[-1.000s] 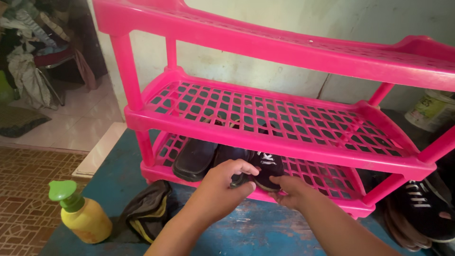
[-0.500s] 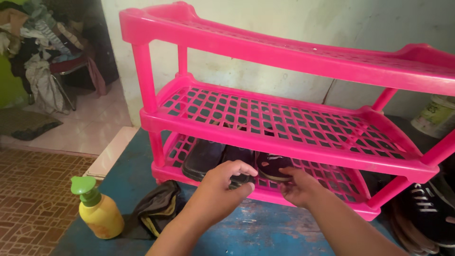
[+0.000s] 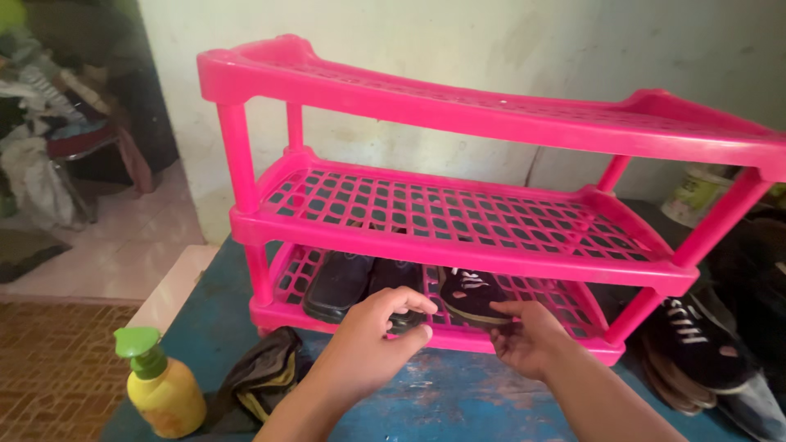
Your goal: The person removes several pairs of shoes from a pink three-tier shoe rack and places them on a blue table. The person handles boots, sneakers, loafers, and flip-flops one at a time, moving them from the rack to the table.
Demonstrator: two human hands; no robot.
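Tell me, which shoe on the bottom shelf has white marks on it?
The rightmost black shoe, touched by the right hand. The two shoes to its left are plain dark.

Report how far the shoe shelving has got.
Done: two dark shoes sit on the pink rack's bottom shelf. In hand: left hand and right hand touch a black shoe at that shelf's front. Left: footwear lies beside the rack.

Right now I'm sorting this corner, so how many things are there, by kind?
Pink shoe rack: 1
Dark shoes on the bottom shelf: 3
Shoes beside the rack, right: at least 1, partly hidden
Yellow pump bottle: 1
Dark pouch: 1
Total: at least 7
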